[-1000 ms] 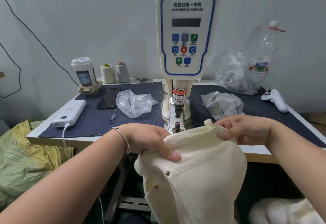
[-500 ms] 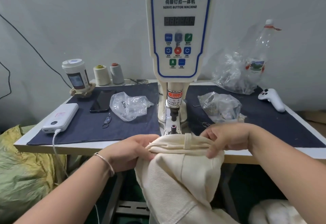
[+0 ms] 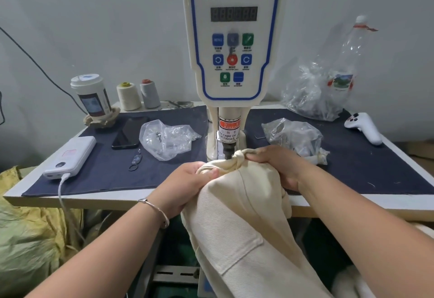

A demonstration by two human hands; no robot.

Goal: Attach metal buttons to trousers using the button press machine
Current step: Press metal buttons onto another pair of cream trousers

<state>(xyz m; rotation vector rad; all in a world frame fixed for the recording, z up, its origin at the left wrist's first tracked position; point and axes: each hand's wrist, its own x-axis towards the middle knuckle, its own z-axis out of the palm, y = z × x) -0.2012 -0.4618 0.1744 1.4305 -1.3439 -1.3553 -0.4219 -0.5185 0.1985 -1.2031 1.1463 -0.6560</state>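
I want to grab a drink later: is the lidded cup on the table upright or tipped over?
Upright. The cup stands with its white lid on top, in a holder at the table's back left.

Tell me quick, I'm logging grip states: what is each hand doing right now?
Left hand: fingers curled, gripping the cream trousers at the waistband.
Right hand: fingers curled, gripping the same waistband beneath the button machine.

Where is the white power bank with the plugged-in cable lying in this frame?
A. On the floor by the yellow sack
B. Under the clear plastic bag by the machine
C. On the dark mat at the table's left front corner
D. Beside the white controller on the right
C: the white power bank lies on the dark mat near the table's left front corner, its cable hanging over the edge.
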